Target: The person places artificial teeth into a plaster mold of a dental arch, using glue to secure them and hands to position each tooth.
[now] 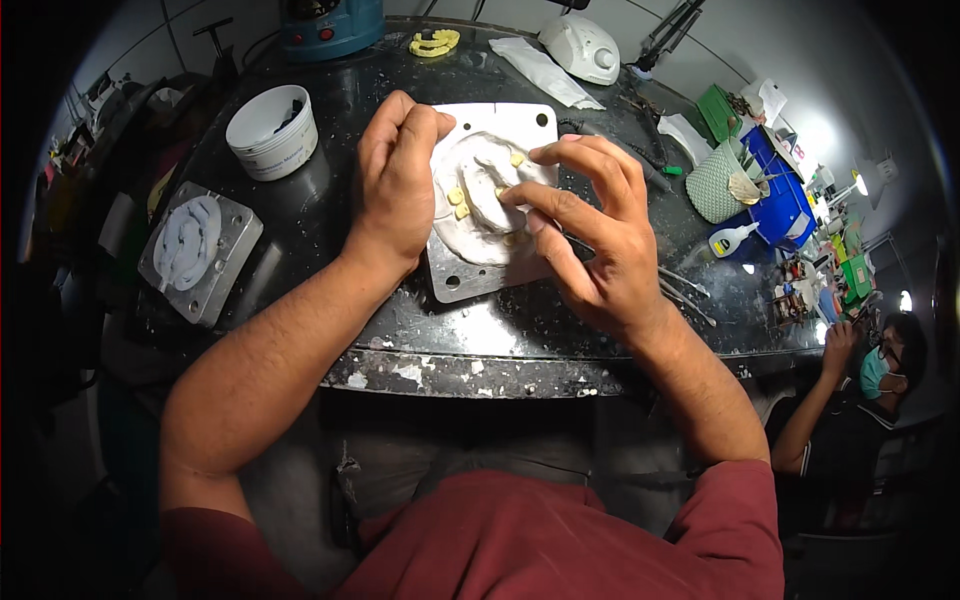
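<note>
A metal dental flask half [465, 287] filled with white mould material [450, 235] lies on the bench in front of me. Small yellow blocks [456, 196] are set around the arch-shaped hollow in it. My left hand [395, 185] is closed at the flask's left edge, thumb up by the top corner, steadying it. With fingers apart, my right hand [600, 225] reaches over the right side. Its index fingertip touches a small yellow block at the middle of the mould and partly covers it. The middle finger lies near another yellow block [517, 159].
A second filled flask half [236, 240] and a white tub [262, 165] stand at left. Behind are a yellow arch piece [434, 43], a tissue [545, 75] and a white device [580, 50]. Thin tools [685, 290], a woven cup [715, 190] and a bottle [733, 240] sit at right; a masked person [850, 400] works beyond.
</note>
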Available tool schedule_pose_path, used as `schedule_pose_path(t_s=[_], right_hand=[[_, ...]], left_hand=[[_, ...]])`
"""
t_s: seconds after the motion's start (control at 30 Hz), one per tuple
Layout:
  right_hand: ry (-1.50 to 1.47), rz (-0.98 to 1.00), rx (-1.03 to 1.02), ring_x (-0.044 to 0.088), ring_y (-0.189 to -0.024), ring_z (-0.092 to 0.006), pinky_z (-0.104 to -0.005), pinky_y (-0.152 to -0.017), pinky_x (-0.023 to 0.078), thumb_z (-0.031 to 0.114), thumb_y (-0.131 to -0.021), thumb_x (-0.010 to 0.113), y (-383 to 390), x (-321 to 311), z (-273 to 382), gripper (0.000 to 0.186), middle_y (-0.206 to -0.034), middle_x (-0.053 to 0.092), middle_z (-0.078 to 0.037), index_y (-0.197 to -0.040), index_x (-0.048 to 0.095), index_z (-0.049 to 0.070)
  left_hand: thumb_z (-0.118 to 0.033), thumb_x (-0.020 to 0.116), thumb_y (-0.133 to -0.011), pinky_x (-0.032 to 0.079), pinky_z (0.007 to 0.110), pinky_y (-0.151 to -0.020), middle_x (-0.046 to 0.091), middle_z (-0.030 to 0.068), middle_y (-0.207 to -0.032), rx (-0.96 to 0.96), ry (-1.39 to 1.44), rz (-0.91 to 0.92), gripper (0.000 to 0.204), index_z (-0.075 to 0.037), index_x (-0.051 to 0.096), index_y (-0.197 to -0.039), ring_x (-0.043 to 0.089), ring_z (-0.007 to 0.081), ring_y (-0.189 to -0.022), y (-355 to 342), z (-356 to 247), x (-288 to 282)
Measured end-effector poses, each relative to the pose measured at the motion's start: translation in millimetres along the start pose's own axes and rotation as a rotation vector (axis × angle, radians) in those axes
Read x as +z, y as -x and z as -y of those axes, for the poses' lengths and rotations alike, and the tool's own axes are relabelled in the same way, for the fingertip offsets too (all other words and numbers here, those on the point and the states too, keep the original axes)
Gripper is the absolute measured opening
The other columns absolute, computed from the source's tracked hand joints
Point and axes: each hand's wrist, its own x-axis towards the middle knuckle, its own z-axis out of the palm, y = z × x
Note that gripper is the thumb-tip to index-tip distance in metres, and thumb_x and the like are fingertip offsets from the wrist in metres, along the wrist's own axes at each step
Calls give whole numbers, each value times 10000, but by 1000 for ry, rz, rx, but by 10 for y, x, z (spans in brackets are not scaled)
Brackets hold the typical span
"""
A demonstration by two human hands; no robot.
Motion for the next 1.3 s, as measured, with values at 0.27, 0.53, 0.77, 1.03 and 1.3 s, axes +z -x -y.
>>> schedule_pose_path(t_s=[0.27,0.53,0.77,1.03,1.3], right_hand=[[2,82,-61,543,-1210,-319,-554,-1127,353,147,-787,717,-128,-38,-7,318,-1220,612,-92,-1105,736,135],[18,143,-127,506,-1297,-334,-594,-1172,305,165,-744,718,-216,56,70,402,-1294,606,-91,-1144,752,184],[29,140,-154,500,-1329,-329,-664,-1168,255,197,-745,718,-185,-45,49,352,-1373,597,-83,-1094,766,187],[53,194,-163,472,-1370,-317,-637,-1175,282,215,-733,776,-116,-18,114,415,-1385,575,-70,-1143,715,185],[-19,134,-13,548,-1274,-322,-660,-1169,253,177,-843,646,-268,-68,77,299,-1277,625,-117,-1132,705,131]], left_hand=[[-260,545,-1003,432,249,-709,564,20,-806,-87,18,-58,275,-33,589,-855,488,74,-770,-8,27,-16],[-272,547,-996,448,274,-747,582,40,-845,-74,-61,-83,287,-20,602,-870,512,102,-809,9,3,-23],[-271,544,-995,442,273,-754,577,41,-840,-64,-84,-111,294,-15,602,-864,511,105,-809,36,-38,10],[-274,546,-1005,439,273,-739,569,37,-826,3,-146,-108,301,-16,595,-858,504,96,-805,71,-65,45],[-266,547,-1000,432,269,-748,575,36,-838,-38,-110,-91,297,-15,599,-850,501,93,-813,1,3,3]])
